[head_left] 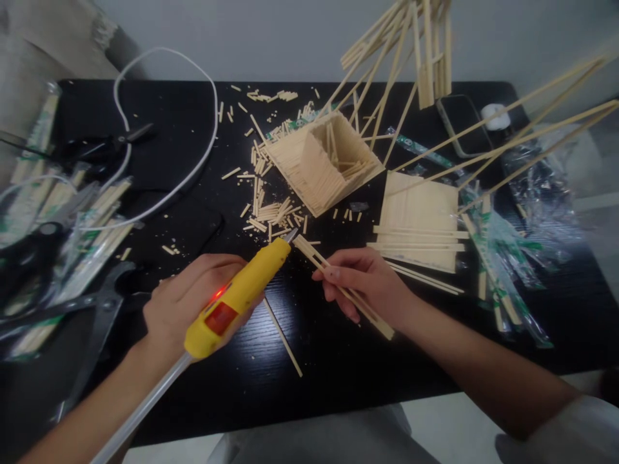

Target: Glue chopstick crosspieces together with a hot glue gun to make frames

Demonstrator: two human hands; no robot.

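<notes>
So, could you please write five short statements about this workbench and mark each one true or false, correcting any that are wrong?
1. The left hand holds the yellow glue gun. True.
2. The right hand is empty. False: it holds narrow wooden sticks.
3. Short stick pieces lie scattered beside the wooden box. True.
4. The phone lies between the two hands. False: it lies near the far right corner of the black table.
5. The white cable loops over the left part of the table. True.
</notes>
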